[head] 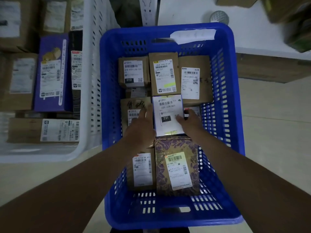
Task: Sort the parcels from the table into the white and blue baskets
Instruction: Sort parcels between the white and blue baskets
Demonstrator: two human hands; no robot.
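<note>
Seating white parcel (169,115) in blue basket (235,115), left hand (141,130) flat alongside, right hand (188,120) pinching its edge; could wedge crooked against neighbouring cartons.

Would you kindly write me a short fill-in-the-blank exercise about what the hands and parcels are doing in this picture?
1. Both hands reach into the ____ basket.
2. The white parcel between the left hand and right hand shows the number ____ in a dark box.
3. The purple box lies in the ____ basket.
4. The parcel with the floral pattern lies nearest the ____ edge of the picture.

Missing words: blue; 231; white; bottom
</note>
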